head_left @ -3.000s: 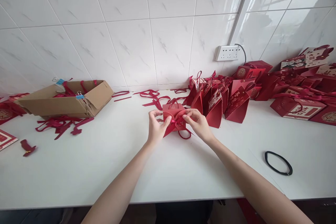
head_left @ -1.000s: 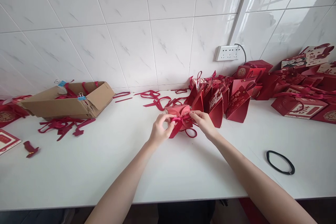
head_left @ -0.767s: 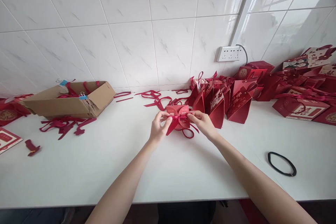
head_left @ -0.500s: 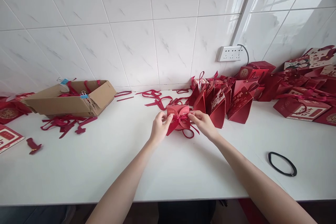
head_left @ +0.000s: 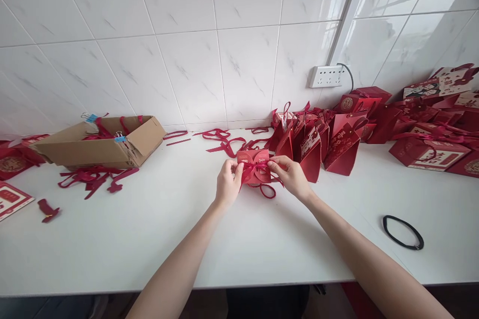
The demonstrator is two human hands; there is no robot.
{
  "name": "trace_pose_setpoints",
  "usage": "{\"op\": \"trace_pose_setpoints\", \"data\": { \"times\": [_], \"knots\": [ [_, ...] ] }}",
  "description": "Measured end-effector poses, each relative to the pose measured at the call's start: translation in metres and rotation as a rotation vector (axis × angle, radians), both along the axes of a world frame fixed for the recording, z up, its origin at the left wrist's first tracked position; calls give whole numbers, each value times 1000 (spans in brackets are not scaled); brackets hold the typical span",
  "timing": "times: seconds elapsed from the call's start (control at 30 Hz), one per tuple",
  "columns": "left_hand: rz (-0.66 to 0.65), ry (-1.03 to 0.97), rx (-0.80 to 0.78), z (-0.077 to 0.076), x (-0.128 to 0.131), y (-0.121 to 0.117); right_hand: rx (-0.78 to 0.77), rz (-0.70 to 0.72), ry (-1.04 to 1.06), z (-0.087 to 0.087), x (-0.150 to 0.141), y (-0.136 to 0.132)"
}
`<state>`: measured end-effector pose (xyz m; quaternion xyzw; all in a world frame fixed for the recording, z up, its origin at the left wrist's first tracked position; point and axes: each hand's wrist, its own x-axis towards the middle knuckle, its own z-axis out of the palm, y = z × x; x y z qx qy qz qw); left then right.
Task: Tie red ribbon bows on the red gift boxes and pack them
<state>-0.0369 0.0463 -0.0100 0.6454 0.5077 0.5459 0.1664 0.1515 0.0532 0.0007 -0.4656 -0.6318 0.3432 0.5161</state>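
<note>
A small red gift box with curved flaps and printed lettering stands in front of me on the white table. A red ribbon is tied in a bow across its front. My left hand is closed, pinching the bow's left side between thumb and fingertips. On the other side, my right hand pinches the right part of the same ribbon. Below the box lies a looped red cord.
An open cardboard box holding ribbons stands at the left. Loose red ribbons lie near the wall. Red gift bags and more red boxes crowd the right. A black hair tie lies at the front right.
The bow is spread wider, with its left loop now showing more plainly at my left fingers. The box front faces me more squarely. Both hands stay in nearly the same place.
</note>
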Motion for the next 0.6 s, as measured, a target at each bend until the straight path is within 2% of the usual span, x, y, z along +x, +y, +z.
{"op": "trace_pose_setpoints", "data": {
  "times": [0.17, 0.33, 0.6],
  "knots": [
    [31, 8, -4, -1, 2, -1, 38, -64, -26, 3, -5, -4],
    [55, -14, -16, 0, 3, 3, 6, -94, -20, -1, -8, -4],
    [-26, -136, -56, -1, 0, 7, -20, -94, -79, -2, -3, 0]
  ]
}}
